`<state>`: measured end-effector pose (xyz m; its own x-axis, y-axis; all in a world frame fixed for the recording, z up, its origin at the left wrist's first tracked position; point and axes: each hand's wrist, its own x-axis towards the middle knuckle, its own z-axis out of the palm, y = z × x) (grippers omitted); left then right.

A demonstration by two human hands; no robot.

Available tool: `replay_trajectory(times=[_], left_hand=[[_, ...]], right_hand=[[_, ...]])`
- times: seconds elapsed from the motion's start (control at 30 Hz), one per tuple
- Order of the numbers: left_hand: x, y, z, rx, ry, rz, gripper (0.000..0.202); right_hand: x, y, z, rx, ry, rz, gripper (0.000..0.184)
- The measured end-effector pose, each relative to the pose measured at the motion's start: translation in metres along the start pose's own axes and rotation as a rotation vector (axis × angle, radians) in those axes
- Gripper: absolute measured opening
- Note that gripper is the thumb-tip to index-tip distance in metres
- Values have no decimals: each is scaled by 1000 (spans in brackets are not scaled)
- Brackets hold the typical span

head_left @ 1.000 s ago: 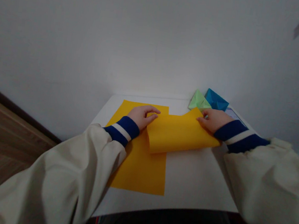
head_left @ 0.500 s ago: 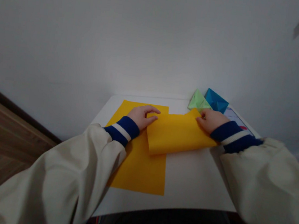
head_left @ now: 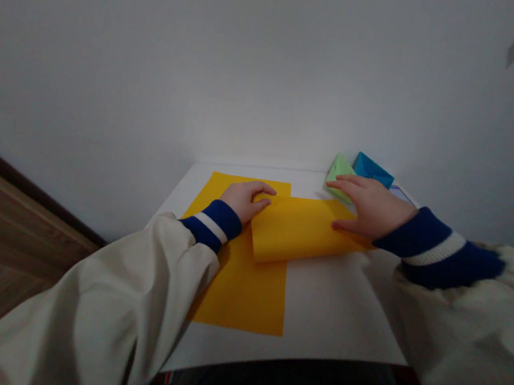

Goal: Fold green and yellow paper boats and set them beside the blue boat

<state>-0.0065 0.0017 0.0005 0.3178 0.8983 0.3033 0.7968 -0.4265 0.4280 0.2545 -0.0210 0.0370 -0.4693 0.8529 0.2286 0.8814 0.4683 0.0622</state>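
A sheet of yellow paper (head_left: 299, 229), folded over with a rounded, unpressed bend along its near side, lies partly over a flat yellow sheet (head_left: 244, 297). At the folded paper's upper left corner, my left hand (head_left: 243, 198) is curled, thumb and index fingertips holding the paper down. My right hand (head_left: 372, 208) is over the right end of the folded paper, fingers stretched out and thumb apart. Its thumb tip is at the paper's surface; whether it touches I cannot tell. The right end of the paper is partly hidden under this hand.
Behind my right hand stand a light green folded paper piece (head_left: 339, 166) and a blue folded paper piece (head_left: 372, 169). A phone-like screen (head_left: 400, 192) is partly covered by the hand. The white table (head_left: 331, 314) meets a pale wall; wooden furniture (head_left: 8, 237) is at left.
My right hand has let go of the folded paper's upper right corner and spread its fingers, shifting slightly right. That raised corner has dropped lower. The left hand stays in place.
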Motion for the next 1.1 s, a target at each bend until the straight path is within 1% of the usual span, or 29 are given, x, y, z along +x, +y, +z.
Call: replay_trajectory(times=[0.07, 0.1, 0.17, 0.27, 0.33, 0.4, 0.47, 0.57, 0.7, 0.8, 0.87, 0.93, 1.1], left_hand=[[0, 3, -1, -17, -4, 47, 23], [-1, 5, -2, -30, -3, 77, 23], [-1, 8, -4, -68, 1, 139, 23], [-1, 13, -5, -124, 26, 190, 26], [0, 16, -5, -163, 43, 183, 29], [1, 17, -4, -260, 43, 149, 33], [2, 19, -2, -432, 23, 93, 37], [2, 20, 1, -671, -10, -16, 31], [2, 21, 1, -840, 4, -170, 20], [1, 22, 1, -904, -20, -255, 14], [1, 24, 0, -923, -47, -298, 10], [1, 26, 0, -934, -59, -324, 10], [2, 28, -1, -958, -80, -319, 14]], right_hand=[[1, -8, 1, 33, -14, -84, 58], [2, -12, 2, 60, -24, -117, 59], [5, -20, 8, 117, 8, -160, 59], [13, -29, 17, 214, 89, -192, 46], [17, -31, 19, 242, 119, -164, 35], [19, -31, 19, 251, 131, -122, 29], [19, -30, 17, 247, 138, -77, 28], [17, -26, 11, 223, 156, -9, 28], [13, -24, 4, 174, 175, 100, 27], [11, -24, 2, 149, 175, 163, 26], [11, -24, 3, 153, 175, 160, 26], [11, -24, 5, 172, 184, 116, 26], [12, -26, 12, 208, 242, 2, 27]])
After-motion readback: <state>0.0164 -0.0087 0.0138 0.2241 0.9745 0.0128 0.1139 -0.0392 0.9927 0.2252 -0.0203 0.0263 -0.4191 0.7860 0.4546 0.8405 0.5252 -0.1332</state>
